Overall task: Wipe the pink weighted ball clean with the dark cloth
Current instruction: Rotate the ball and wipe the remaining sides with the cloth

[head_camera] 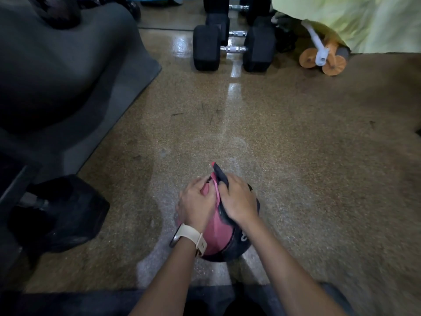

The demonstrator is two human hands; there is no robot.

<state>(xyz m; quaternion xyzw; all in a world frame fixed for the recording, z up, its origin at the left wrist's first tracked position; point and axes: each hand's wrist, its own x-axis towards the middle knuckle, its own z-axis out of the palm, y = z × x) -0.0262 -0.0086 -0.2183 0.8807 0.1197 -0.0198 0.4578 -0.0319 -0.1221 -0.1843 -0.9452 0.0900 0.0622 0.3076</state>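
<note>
Ball (217,233) sits on the speckled floor (296,156), low centre of view, pink panel up, black panel to the right. It's round, so no long axis. Cloth (220,176) is pressed on its top, free end pointing away from the person. Right hand (238,201) clamps the cloth; left hand (197,201) grips the ball's left side. Dumbbells (232,50) well beyond.

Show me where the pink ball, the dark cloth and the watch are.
pink ball (215,236), head view, its pink panel
dark cloth (222,176), head view, the end sticking out above the fingers
watch (190,236), head view, its pale strap
</note>
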